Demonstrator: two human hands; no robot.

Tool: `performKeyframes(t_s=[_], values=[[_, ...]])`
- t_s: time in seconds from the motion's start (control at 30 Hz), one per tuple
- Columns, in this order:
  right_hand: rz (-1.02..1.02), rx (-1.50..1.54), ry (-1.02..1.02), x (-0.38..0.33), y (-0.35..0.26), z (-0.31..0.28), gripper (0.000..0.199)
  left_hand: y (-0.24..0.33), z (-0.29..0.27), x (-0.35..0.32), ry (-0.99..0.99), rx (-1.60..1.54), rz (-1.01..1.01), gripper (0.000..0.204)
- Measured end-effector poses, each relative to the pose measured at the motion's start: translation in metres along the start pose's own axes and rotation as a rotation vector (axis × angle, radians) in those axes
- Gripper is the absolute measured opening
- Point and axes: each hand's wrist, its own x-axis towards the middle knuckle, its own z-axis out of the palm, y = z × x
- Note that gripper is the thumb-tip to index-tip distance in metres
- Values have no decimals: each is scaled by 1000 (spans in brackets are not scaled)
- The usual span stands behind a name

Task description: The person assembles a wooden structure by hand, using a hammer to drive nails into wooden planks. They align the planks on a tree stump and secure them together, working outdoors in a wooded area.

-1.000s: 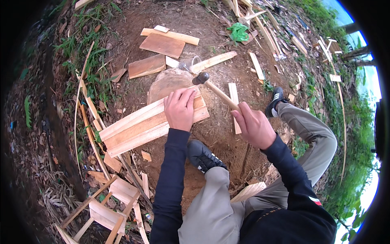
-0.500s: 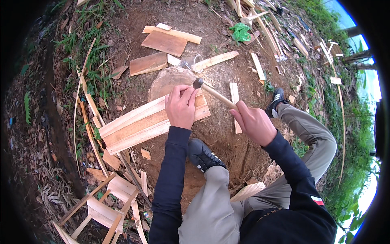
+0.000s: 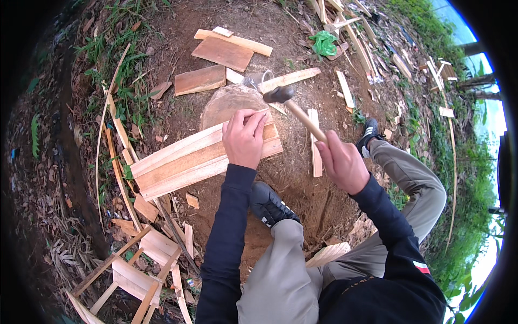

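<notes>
My right hand is wrapped round the wooden handle of a hammer. Its dark head is raised a little above the far right end of a wooden panel made of pale strips along a browner board. That panel end rests on a round tree stump, while the other end reaches out to the left. My left hand lies over the panel near this end, thumb and fingers pinched together at the far strip. Whatever is between the fingertips is too small to make out.
Behind the stump lie brown boards, a clear plastic cup and a green plastic bag. A small wooden frame with slats stands at lower left. A loose strip is on the dirt to the right, near my shoe.
The hammer head has lifted away from the left fingertips and shifted right and up. My left hand stays pinched at the panel, which has barely moved.
</notes>
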Motion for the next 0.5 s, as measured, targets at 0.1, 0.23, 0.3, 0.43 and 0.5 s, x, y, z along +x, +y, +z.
performKeyframes(t_s=[0.1,0.23,0.3,0.43,0.5], values=[[-83,-104,-83,6,7,6,22,-4,0,-2,-6,7,1,10],[-27,-9,33,1,-3,0,25,-1,0,0,17,-4,16,11],[-47,-69,-12,0,0,4,23,-1,0,0,9,-2,8,11],[-64,-124,-50,1,5,8,23,0,-2,0,4,5,-5,11],[-34,-57,24,-2,-3,5,24,0,-2,1,9,-2,-2,11]])
